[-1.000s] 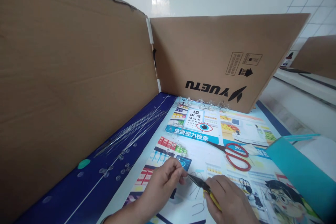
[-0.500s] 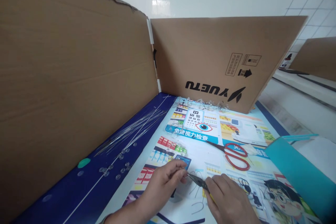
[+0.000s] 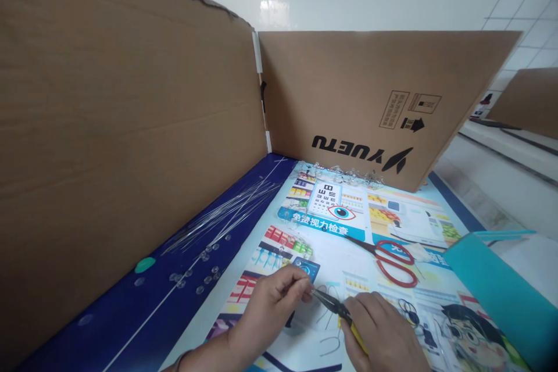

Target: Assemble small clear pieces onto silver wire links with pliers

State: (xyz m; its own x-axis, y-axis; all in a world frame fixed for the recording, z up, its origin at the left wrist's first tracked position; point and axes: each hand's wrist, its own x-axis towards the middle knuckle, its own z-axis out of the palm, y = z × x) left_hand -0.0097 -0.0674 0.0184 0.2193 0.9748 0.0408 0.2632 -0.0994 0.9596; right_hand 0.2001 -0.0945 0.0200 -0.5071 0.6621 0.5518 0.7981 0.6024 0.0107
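My right hand (image 3: 381,331) is closed around the yellow handles of a pair of pliers (image 3: 332,304). The dark pointed jaws reach left to the fingertips of my left hand (image 3: 279,302). Those fingers are pinched together at the jaw tips, and whatever sits between them is too small to make out. Below the pliers, a bent U-shaped wire (image 3: 330,346) lies on the printed sheet (image 3: 326,267). More thin curved wires (image 3: 326,296) show just behind the jaws.
Red-handled scissors (image 3: 394,261) lie beyond my right hand. Clear beads (image 3: 209,250), a bundle of thin wires (image 3: 226,212) and a green disc (image 3: 145,265) rest on the blue strip at left. Cardboard panels (image 3: 349,87) wall the left and back. A teal box (image 3: 492,290) stands right.
The camera view has shifted slightly, moving the scene a little to the right. More of the pliers' yellow handle shows now. Both hands keep nearly the same pose.
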